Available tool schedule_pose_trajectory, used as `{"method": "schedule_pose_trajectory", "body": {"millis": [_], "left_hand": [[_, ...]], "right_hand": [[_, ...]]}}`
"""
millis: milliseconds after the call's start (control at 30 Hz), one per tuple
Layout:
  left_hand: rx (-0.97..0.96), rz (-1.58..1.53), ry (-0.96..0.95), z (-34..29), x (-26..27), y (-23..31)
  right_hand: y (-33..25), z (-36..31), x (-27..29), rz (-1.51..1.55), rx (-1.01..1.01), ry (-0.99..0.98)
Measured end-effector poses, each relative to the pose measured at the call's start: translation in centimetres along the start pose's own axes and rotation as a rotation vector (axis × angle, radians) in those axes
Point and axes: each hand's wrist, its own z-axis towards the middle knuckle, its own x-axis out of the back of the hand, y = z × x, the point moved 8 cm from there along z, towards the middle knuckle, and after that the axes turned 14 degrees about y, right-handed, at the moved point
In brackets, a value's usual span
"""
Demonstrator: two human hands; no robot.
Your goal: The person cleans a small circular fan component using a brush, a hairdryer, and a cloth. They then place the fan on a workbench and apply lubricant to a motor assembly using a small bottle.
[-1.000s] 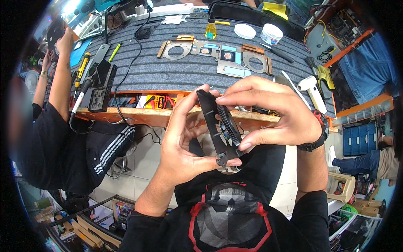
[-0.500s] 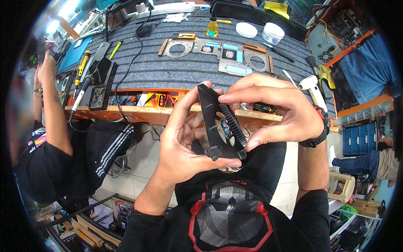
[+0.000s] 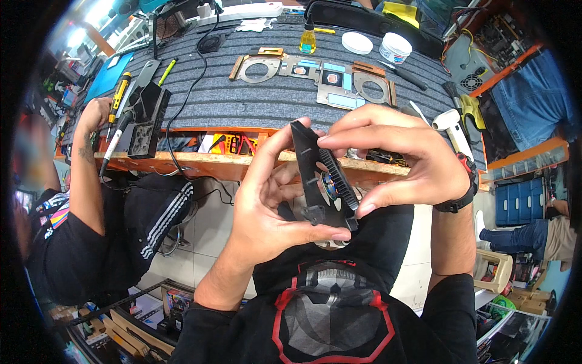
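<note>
Above my lap, in front of the bench edge, I hold a small cooling fan in two parts. My left hand (image 3: pixel 257 221) is closed round the black fan housing (image 3: pixel 307 161), thumb along its lower edge and fingers at its top and back. The finned fan wheel (image 3: pixel 344 189) stands tilted against the housing. My right hand (image 3: pixel 406 161) pinches this wheel by its rim between the fingertips above and the thumb below. Shiny multicoloured metal shows at the wheel's centre, between the two parts. Whether the wheel is fully apart from the housing I cannot tell.
On the ribbed grey mat lie a metal heat sink plate (image 3: pixel 309 74), a bottle of yellow liquid (image 3: pixel 307 42), a white jar (image 3: pixel 396 50) and its lid (image 3: pixel 356 43). A black tool holder (image 3: pixel 148 124) stands left. Beside me sits another person (image 3: pixel 91 236).
My hands have barely moved; the fan housing and wheel have turned slightly. At the left, the other person's raised hand has come down to the bench by the yellow tool.
</note>
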Motion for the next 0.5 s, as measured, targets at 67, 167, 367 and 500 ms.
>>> {"method": "schedule_pose_trajectory", "body": {"millis": [67,167,367,500], "left_hand": [[0.070,-0.112,0.011,0.10,-0.05,-0.23],[0.139,-0.214,0.045,0.20,-0.20,-0.32],[0.146,-0.242,0.076,0.01,-0.16,-0.85],[0.130,-0.213,0.061,0.01,-0.05,-0.86]], "right_hand": [[0.01,0.04,0.06,0.037,-0.009,-0.005],[0.03,0.06,0.14,0.076,-0.010,-0.011],[0.39,-0.07,-0.21,0.080,-0.021,-0.022],[0.33,0.04,-0.24,0.041,0.000,-0.014]]}}
